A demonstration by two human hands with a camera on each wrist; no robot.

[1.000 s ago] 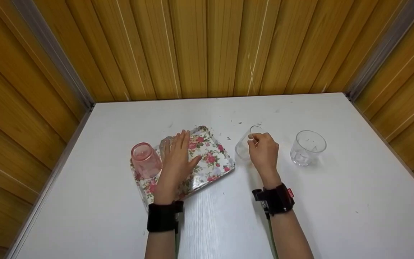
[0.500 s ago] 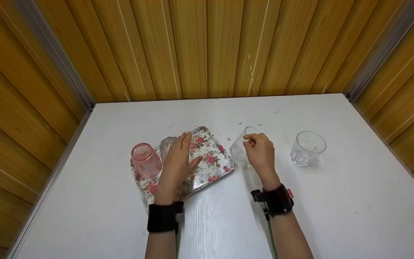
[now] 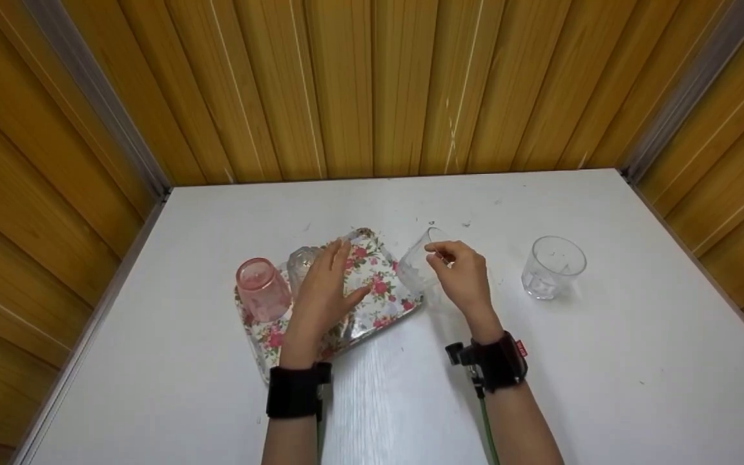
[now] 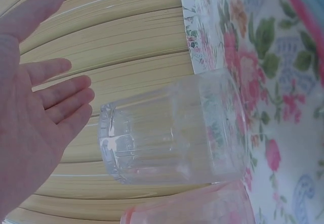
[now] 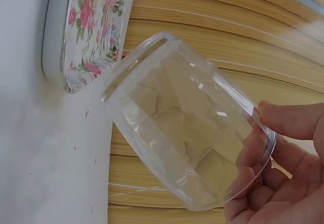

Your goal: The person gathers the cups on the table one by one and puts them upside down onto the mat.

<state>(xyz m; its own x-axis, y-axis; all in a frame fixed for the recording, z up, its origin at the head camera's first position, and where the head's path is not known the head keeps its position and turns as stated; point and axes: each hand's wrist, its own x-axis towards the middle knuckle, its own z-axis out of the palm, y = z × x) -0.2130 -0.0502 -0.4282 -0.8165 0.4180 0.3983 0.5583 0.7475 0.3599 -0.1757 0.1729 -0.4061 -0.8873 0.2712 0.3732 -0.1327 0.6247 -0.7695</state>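
Note:
My right hand (image 3: 465,274) pinches a clear drinking glass (image 5: 177,123) at its rim, thumb outside and fingertips inside. The glass is tilted, its base toward the floral tray (image 3: 378,303), and it overlaps the tray's right edge in the head view. My left hand (image 3: 323,290) is over the tray with straight fingers and holds nothing. Beside it a second clear glass (image 4: 167,133) stands upside down on the tray, partly hidden by the hand in the head view. Left of that is an upside-down pink glass (image 3: 262,290).
Another clear glass (image 3: 553,266) stands upright on the white table (image 3: 604,387), to the right of my right hand. Yellow wood-look panels (image 3: 398,84) rise behind the table and along both sides.
My right hand has carried the clear glass leftward to the tray's right edge. The left hand has shifted only slightly; the other glasses stay where they were.

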